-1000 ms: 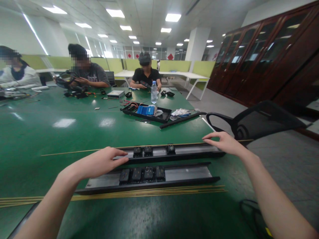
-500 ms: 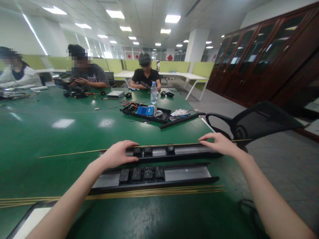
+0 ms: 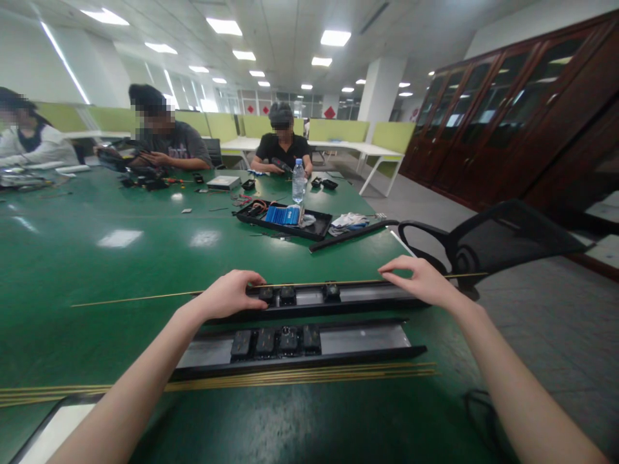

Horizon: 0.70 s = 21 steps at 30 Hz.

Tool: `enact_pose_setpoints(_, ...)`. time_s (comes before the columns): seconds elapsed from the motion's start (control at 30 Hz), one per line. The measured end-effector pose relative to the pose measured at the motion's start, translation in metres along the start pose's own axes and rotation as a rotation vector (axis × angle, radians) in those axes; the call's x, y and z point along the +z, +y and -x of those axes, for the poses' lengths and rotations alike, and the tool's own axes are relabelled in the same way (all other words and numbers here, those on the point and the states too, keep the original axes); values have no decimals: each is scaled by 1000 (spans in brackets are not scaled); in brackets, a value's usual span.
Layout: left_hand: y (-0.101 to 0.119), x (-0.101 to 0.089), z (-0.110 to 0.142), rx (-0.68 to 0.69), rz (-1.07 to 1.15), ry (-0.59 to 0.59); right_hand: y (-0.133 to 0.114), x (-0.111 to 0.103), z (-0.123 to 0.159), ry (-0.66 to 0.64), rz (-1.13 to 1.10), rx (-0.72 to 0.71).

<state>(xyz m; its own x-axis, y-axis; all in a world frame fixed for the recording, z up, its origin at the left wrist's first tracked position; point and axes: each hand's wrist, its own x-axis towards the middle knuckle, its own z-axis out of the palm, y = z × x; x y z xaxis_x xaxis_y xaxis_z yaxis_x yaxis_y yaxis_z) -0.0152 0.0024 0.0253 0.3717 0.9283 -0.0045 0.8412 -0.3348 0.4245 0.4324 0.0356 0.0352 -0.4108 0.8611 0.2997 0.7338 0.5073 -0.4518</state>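
Left hand [image 3: 227, 296] half-open at a block [image 3: 266, 294], right hand [image 3: 411, 277] nearly pinched by a rod [image 3: 145, 298] running left-to-right mid-frame; I can't tell either grip.

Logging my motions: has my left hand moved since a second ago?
Yes, the left hand moved right, toward the leftmost black block in the far channel.

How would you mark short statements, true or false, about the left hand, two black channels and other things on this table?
1. The nearer channel shows four black blocks. True.
2. The left hand is at the leftmost visible block of the farther channel. True.
3. Five blocks show in the farther channel. False: three show.
4. The rod bundle lies between the channels. False: the rod bundle lies on the near side of the nearer channel.
5. The bottle lies on its side. False: the bottle stands upright.
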Motion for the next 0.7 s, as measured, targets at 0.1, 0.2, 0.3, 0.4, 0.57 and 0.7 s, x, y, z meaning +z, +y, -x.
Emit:
enact_pose_setpoints(0.1,4,-5,-3,2,2,-47,-4,3,-1,19,-8,-40)
enact_pose_setpoints(0.2,7,-7,-6,-3,-16,-49,-8,6,-2,15,-6,-74)
enact_pose_setpoints(0.3,9,-7,-7,-7,-27,-59,-10,11,-3,5,15,-100)
enact_pose_setpoints(0.4,10,-8,-7,-19,-13,-85,-9,17,-4,2,12,-130)
enact_pose_setpoints(0.57,13,-9,-5,-23,-7,-89,-10,24,-4,15,0,-160)
enact_pose_setpoints(0.7,12,-7,-5,-27,1,-80,-11,25,-4,6,4,-161)
